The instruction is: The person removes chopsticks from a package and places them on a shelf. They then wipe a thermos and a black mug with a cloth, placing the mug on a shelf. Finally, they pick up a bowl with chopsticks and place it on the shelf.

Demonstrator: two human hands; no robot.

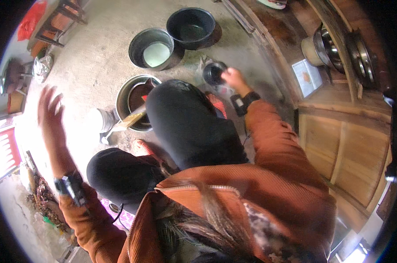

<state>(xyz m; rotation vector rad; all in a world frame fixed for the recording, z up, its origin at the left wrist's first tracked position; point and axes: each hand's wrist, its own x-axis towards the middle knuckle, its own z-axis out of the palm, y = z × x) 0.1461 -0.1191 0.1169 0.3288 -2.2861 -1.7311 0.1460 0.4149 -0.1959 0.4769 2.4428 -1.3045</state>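
My right hand (233, 79) grips the edge of a small dark round pot (214, 73), low over the concrete floor to the right of my knees. Blur hides how the fingers sit on it. Raised at the left, my left hand (52, 111) holds nothing, its fingers spread against the glare. Between the hands, partly behind my knee, stands a wide metal basin (121, 95) with dark contents. A flat, yellowish, stick-like piece (132, 119) lies across its rim.
Beyond my knees are a grey basin (134, 60) with a pale round patch inside and a black basin (203, 18). A white bucket (101, 120) stands left of the metal basin. A wooden cabinet (343, 148) bounds the right side; a wooden stool (55, 28) stands far left.
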